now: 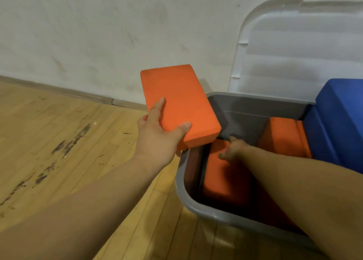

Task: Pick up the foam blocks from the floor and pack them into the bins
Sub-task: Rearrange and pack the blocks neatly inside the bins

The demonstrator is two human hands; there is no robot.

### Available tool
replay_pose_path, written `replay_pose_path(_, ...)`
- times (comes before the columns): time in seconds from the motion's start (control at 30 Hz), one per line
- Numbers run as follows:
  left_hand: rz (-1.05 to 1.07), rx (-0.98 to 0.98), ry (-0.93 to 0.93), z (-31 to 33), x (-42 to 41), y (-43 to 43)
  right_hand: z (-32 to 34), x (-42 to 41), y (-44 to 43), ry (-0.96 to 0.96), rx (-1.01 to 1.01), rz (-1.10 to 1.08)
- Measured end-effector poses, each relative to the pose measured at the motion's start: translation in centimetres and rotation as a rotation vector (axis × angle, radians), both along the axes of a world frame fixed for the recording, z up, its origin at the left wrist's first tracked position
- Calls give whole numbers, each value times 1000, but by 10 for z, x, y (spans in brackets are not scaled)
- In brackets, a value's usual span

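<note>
- Your left hand (159,140) gripped the held orange block (180,98) by its near corner, thumb on the top face, other fingers out of sight beneath.
- You held that block flat in the air above the left rim of the grey bin (181,191), partly over the opening.
- Your right hand (233,149) reached down inside the bin and touched the lower orange block (222,179). It was blurred, so I cannot tell whether it gripped or only rested there.
- Your hands were apart, one above the bin's rim, one inside.
- A far orange block (284,138) stood deeper inside the bin, beside a blue block (337,122) at the bin's right.
- A translucent lid (294,53) stood behind the bin against the wall (98,33).
- The bin stood on a scuffed wooden floor (59,132).
</note>
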State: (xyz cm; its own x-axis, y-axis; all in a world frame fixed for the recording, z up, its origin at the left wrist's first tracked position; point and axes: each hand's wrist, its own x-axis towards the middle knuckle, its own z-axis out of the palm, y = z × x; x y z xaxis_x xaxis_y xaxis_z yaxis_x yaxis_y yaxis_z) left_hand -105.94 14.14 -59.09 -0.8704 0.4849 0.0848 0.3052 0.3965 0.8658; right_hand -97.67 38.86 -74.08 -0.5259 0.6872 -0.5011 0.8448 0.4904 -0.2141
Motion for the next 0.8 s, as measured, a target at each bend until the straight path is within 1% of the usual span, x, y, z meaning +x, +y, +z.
replay_pose_path(0.07, -27, 8, -2, -1, -2, 4, -26, -1, 15, -147, 33, 56)
replay_pose_path(0.1, -38, 6, -3, -1, -3, 5, -36, 0, 21, -175, 49, 80)
replay_pose_path(0.17, -43, 5, -7, -2, -8, 6, -49, 1, 29, -202, 77, 113)
replay_pose_path(0.27, -45, 5, -21, -1, -11, 6, -49, 1, 33, -178, 63, 143)
replay_pose_path(0.4, -45, -4, -15, 1, -10, 6, -30, 1, 22, -137, 100, 153)
replay_pose_path(0.6, -25, -22, -3, 3, -9, 4, 9, 15, -15, -182, 78, 216)
replay_pose_path(0.7, -35, -22, -1, 6, -4, 6, 47, 28, -17, -121, 110, 301)
replay_pose_path(0.8, -15, -36, 2, 11, 0, 7, 83, 38, -21, -149, 170, 404)
